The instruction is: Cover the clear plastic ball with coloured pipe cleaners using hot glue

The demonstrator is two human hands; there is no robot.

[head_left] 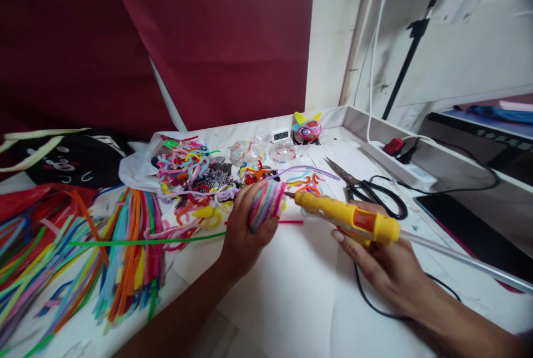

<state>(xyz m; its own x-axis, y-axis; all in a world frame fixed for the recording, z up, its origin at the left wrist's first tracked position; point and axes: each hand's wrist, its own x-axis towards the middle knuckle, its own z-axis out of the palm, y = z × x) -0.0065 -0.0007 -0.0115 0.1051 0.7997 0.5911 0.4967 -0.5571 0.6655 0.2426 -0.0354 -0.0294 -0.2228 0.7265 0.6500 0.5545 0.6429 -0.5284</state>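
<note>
My left hand (245,230) is closed around a ball striped with pink, blue and purple pipe cleaners (267,205). In my right hand (383,263) is a yellow hot glue gun (333,211), a clear glue stick (466,258) sticking out of its back. The nozzle points left and is right at the ball's edge; whether it touches I cannot tell. Behind the ball lie curled pipe cleaner pieces (204,202) in many colours. Black-handled scissors (366,186) rest open beyond the glue gun.
Long pipe cleaners (129,252) spread over the left side. At the back stand a small digital clock (280,135), clear plastic half-shells (283,152) and a finished-looking pipe cleaner head (308,129). On the right are a power strip (402,165), a dark phone-like slab (478,236) and a black cord (366,297).
</note>
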